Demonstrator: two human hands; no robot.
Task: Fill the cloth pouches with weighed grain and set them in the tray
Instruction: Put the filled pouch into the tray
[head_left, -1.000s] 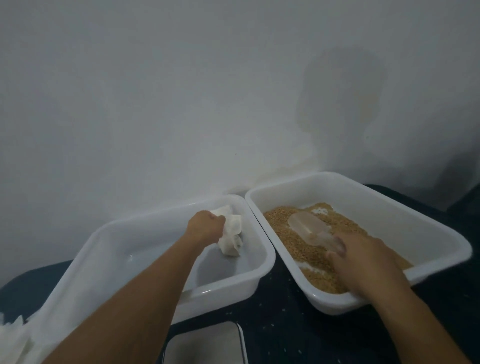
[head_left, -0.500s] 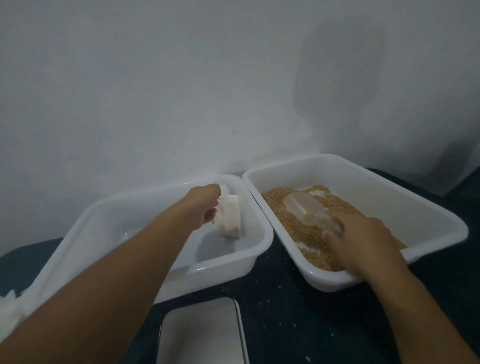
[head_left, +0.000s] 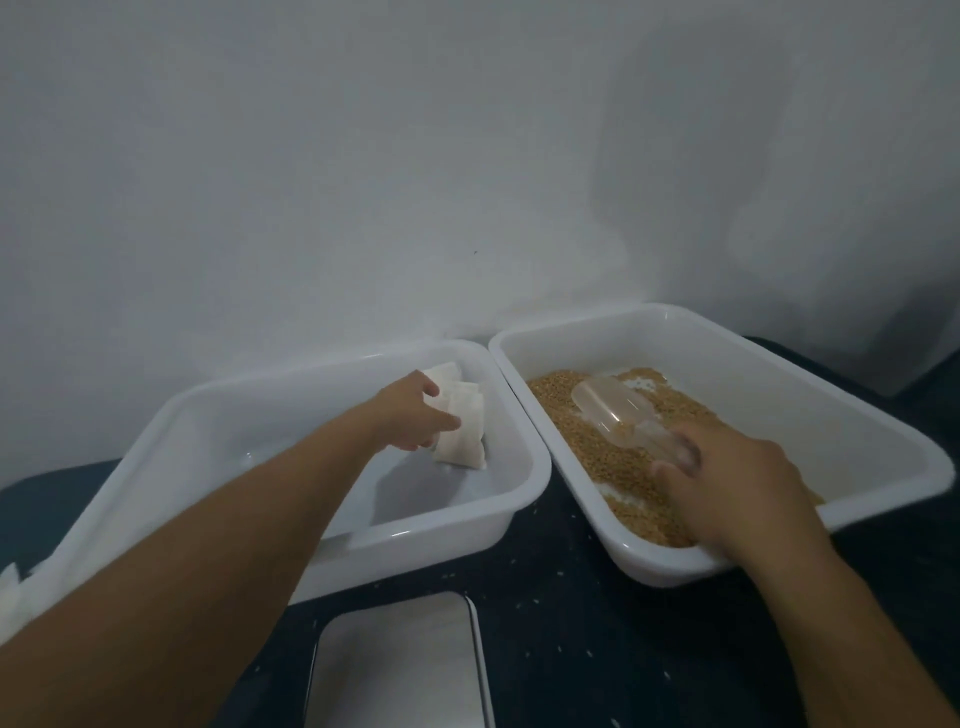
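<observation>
Behind everything stands a plain pale wall (head_left: 363, 182), and below it a dark table (head_left: 561, 597) with a few light grains scattered on it. Two white trays stand side by side on this table, their near corners just beside each other.

Inside the left tray (head_left: 363, 540), the left hand (head_left: 415, 415) reaches to the far right corner. Its fingers are spread and relaxed, and they touch the white cloth pouches (head_left: 462, 431) that lean there against the tray wall. I cannot see any finger curled around a pouch. At least two pouches stand close together; one more white corner shows behind the hand. Otherwise only the bare floor of this tray shows.

Brown grain (head_left: 587, 436) lies in the right tray (head_left: 779, 374), mostly in the left half, with some white floor visible between. On the grain lies a clear plastic scoop (head_left: 613, 410), its open mouth toward the far left and its handle toward the person. The right hand (head_left: 737, 488) is at the handle, with the thumb and fingers bent around it, but the picture is blurred there, so the grip is not fully clear.

At the lower edge, between the two arms, part of a flat grey plate with a metal rim (head_left: 400, 665) is visible; it may be a scale. At the far left edge some white cloth (head_left: 13, 592) lies beside the left tray.
</observation>
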